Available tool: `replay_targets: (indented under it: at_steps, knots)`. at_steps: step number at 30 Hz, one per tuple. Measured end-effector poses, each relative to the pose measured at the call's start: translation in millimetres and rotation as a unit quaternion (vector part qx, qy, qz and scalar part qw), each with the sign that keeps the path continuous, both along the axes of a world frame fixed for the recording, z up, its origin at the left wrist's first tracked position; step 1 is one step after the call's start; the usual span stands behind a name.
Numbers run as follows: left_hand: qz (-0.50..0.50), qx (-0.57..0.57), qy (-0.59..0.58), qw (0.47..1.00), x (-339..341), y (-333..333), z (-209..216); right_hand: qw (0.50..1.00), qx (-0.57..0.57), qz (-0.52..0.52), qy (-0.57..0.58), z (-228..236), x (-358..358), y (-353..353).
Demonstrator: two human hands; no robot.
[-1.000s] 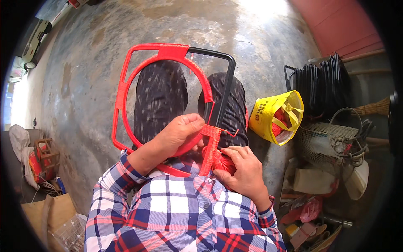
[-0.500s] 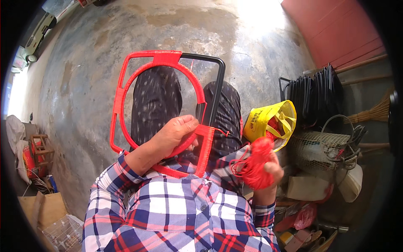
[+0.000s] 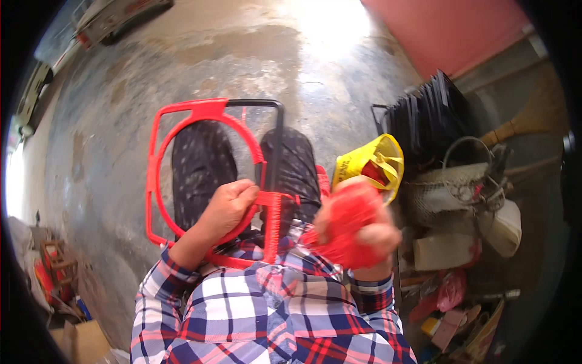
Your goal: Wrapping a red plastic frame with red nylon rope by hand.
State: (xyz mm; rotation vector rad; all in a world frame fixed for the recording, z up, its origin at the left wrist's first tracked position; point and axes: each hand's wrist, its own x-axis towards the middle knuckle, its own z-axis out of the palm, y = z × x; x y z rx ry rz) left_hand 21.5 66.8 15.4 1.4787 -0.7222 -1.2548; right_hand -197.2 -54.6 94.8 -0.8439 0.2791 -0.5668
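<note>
Now the right hand (image 3: 377, 236) is gripping a rounded red bundle of thin cord (image 3: 348, 225), swinging it away from the rectangular, red-wrapped black frame (image 3: 210, 109), so wrapping is seemingly pausing, while the left hand (image 3: 228, 209) is clasping the frame above the lap

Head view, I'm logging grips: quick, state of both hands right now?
Left hand: closed, holding the red-and-black frame.
Right hand: blurred, but closed around the red cord bundle.

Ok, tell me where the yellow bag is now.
In the head view, the yellow bag is right of centre, between the right knee and the black frames, just above the right hand.
</note>
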Motion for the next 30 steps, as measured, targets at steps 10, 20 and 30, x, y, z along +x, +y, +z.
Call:
replay_targets:
  at_steps: [10,20,30]
  knots:
    - [0.074,0.015,0.096,0.993,-1.2,0.0,-6.1,0.789,-0.529,0.107,0.294,-48.3,-9.9,24.9]
    - [0.132,-0.028,0.187,0.973,9.3,-7.8,0.6,0.746,-0.551,0.218,0.303,-37.3,-20.7,8.9]
    - [0.15,-0.012,0.184,0.971,-5.6,-13.8,27.2,0.701,-0.613,0.17,0.322,-34.3,-12.3,18.8]
